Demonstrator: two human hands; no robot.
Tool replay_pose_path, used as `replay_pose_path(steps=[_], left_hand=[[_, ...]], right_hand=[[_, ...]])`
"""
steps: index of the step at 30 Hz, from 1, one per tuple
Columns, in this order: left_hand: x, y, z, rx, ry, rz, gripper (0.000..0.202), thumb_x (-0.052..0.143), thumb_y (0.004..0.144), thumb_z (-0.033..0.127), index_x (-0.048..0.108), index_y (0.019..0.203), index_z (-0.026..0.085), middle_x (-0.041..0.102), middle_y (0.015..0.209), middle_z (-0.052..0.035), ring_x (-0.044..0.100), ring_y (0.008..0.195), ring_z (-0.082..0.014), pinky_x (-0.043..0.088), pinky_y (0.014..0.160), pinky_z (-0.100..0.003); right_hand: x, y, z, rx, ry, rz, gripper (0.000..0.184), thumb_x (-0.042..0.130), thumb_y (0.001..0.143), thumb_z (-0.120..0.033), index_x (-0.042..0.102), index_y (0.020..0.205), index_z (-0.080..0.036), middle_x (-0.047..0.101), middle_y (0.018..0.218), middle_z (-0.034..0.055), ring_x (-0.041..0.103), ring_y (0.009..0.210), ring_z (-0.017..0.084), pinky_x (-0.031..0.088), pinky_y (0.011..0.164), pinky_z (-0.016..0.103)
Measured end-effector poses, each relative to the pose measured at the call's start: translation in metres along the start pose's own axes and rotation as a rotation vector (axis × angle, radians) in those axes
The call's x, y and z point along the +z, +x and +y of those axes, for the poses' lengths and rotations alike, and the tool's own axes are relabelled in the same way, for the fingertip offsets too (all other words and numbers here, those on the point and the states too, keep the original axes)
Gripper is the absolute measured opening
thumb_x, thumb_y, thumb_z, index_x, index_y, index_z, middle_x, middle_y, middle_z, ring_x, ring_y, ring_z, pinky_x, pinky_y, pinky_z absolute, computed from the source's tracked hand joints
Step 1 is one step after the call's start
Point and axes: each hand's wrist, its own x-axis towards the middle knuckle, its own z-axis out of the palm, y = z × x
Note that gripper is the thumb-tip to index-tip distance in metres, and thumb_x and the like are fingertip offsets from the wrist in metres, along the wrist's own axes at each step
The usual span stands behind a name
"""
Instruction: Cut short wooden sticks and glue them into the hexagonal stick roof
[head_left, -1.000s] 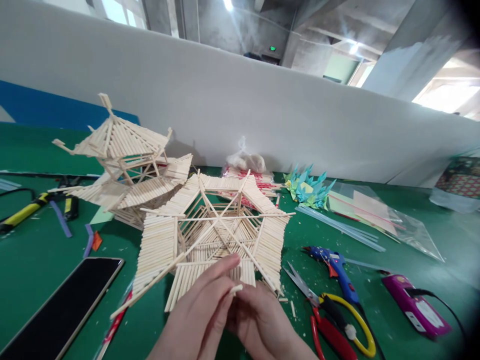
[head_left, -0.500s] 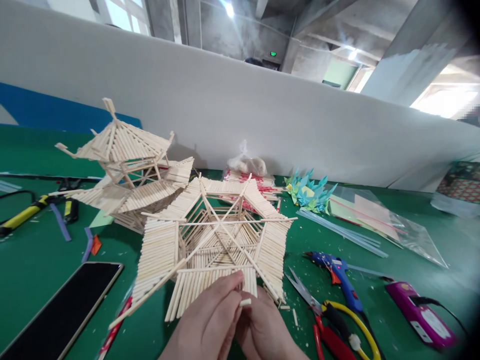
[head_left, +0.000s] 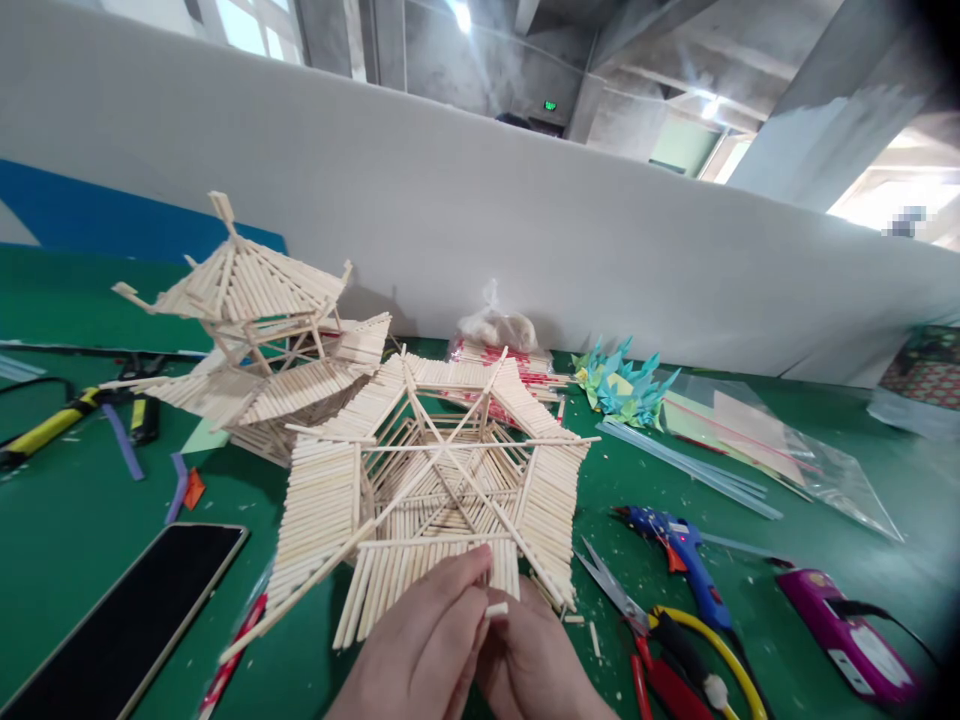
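Both hands meet at the front roof panel of a wooden-stick pavilion model [head_left: 319, 500]. My left hand [head_left: 424, 635] is closed, its fingers bent over the panel's lower right part. Pressed against it, my right hand [head_left: 536, 655] is closed too. The pale end of a wooden stick [head_left: 496, 609] pokes out between the two hands; the rest of it is hidden by the fingers. Slanting sticks cross over the model's open middle. Behind it on the left stands a second stick model with a peaked roof [head_left: 244, 285].
Right of the model lie scissors [head_left: 611, 585], yellow-and-red-handled pliers [head_left: 675, 680], a blue glue gun [head_left: 679, 550], a purple power device [head_left: 844, 630] and glue sticks [head_left: 690, 468]. A phone [head_left: 127, 620] lies at left. Behind are bagged sticks [head_left: 517, 365] and folded-paper work [head_left: 622, 385].
The whole view has shifted slightly. Both hands keep the same closed grip at the front panel, and the stick end between them looks nearly unmoved.
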Motion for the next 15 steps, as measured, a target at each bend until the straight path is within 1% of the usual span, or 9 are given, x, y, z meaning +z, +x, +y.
replay_pose_path(steps=[2,3,6,8,11,13,15], left_hand=[[-0.001,0.000,0.002,-0.062,-0.002,-0.020,0.028,0.038,0.088,0.019,0.051,0.111,0.011,0.062,0.108,-0.0156,0.055,0.107,-0.0202,0.047,0.090,-0.030],[-0.001,-0.001,0.001,-0.060,-0.003,-0.016,0.027,0.037,0.088,0.019,0.051,0.110,0.011,0.062,0.107,-0.0153,0.056,0.107,-0.0199,0.046,0.090,-0.030],[-0.001,-0.001,-0.003,0.032,0.011,0.019,0.030,0.038,0.087,0.020,0.050,0.113,0.010,0.060,0.111,-0.0143,0.055,0.108,-0.0185,0.046,0.090,-0.026],[0.001,-0.002,-0.005,0.064,0.023,0.021,0.031,0.040,0.086,0.019,0.050,0.114,0.010,0.060,0.113,-0.0136,0.054,0.109,-0.0183,0.046,0.090,-0.025],[0.004,-0.003,-0.002,-0.015,0.022,0.053,0.029,0.038,0.088,0.021,0.052,0.112,0.013,0.062,0.111,-0.0115,0.056,0.106,-0.0184,0.047,0.090,-0.027],[0.007,-0.003,0.002,-0.081,0.015,0.098,0.029,0.037,0.089,0.022,0.053,0.112,0.015,0.064,0.109,-0.0108,0.058,0.104,-0.0184,0.047,0.089,-0.027],[0.008,-0.003,0.006,-0.107,-0.007,0.118,0.029,0.036,0.089,0.023,0.053,0.112,0.015,0.063,0.108,-0.0112,0.058,0.103,-0.0186,0.048,0.090,-0.028]], right_hand=[[-0.001,0.000,0.000,-0.006,-0.001,-0.015,0.017,0.066,0.051,-0.016,0.068,0.069,-0.019,0.061,0.055,-0.0022,0.056,0.059,0.017,0.044,0.054,0.027],[-0.001,0.000,0.000,-0.011,-0.007,-0.026,0.016,0.065,0.052,-0.016,0.068,0.068,-0.019,0.061,0.056,-0.0020,0.056,0.059,0.016,0.044,0.054,0.027],[-0.002,-0.001,0.001,-0.027,-0.022,-0.048,0.014,0.063,0.055,-0.015,0.067,0.067,-0.021,0.061,0.057,-0.0028,0.057,0.060,0.016,0.044,0.054,0.026],[-0.002,-0.001,0.001,-0.030,-0.027,-0.052,0.012,0.062,0.055,-0.014,0.065,0.065,-0.021,0.060,0.056,-0.0035,0.057,0.060,0.015,0.044,0.055,0.026],[-0.001,-0.001,0.001,-0.022,-0.023,-0.031,0.010,0.062,0.054,-0.013,0.063,0.060,-0.020,0.060,0.055,-0.0034,0.057,0.060,0.016,0.044,0.055,0.026],[0.000,-0.001,0.001,-0.016,-0.018,-0.012,0.012,0.063,0.052,-0.013,0.064,0.063,-0.020,0.061,0.055,-0.0027,0.057,0.060,0.016,0.044,0.055,0.027],[0.001,-0.001,0.000,-0.016,-0.014,-0.003,0.013,0.063,0.053,-0.013,0.064,0.065,-0.019,0.061,0.056,-0.0019,0.057,0.060,0.016,0.044,0.055,0.027]])
